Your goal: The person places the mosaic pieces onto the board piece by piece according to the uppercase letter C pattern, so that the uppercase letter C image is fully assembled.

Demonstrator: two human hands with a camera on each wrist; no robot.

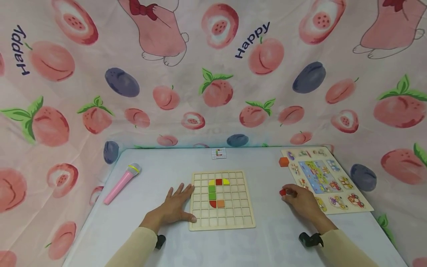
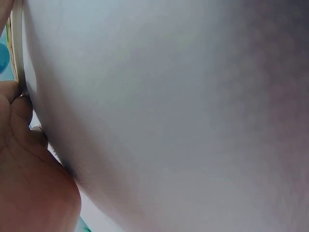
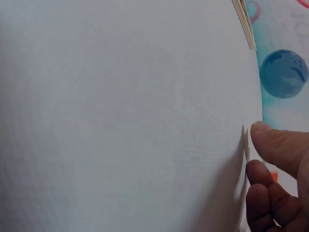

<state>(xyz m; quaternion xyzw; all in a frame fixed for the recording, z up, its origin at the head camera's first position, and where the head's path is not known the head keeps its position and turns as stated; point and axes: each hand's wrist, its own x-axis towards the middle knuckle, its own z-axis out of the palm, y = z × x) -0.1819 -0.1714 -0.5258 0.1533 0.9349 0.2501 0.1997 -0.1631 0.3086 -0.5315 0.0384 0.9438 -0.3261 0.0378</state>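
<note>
A square wooden grid board [image 1: 233,222] lies on the table. Several coloured tiles sit in its cells, among them a red square tile [image 1: 218,182], a yellow rounded tile [image 1: 226,181], a green tile [image 1: 212,189] and an orange tile [image 1: 221,203]. My left hand [image 1: 175,205], fingers spread, rests at the board's left edge, the thumb on its lower left corner. To the right of the board, my right hand [image 1: 301,202] pinches a small red tile [image 1: 282,192] at its fingertips. The fingers partly cover that tile, so its full shape is hidden.
A small card [image 1: 218,153] with a coloured pattern lies behind the board. An orange block [image 1: 284,162] stands beside a wooden picture puzzle [image 1: 350,205] at the right. On the left lies a pink microphone [image 1: 120,184]. A fruit-printed cloth [image 1: 213,122] hangs behind the table.
</note>
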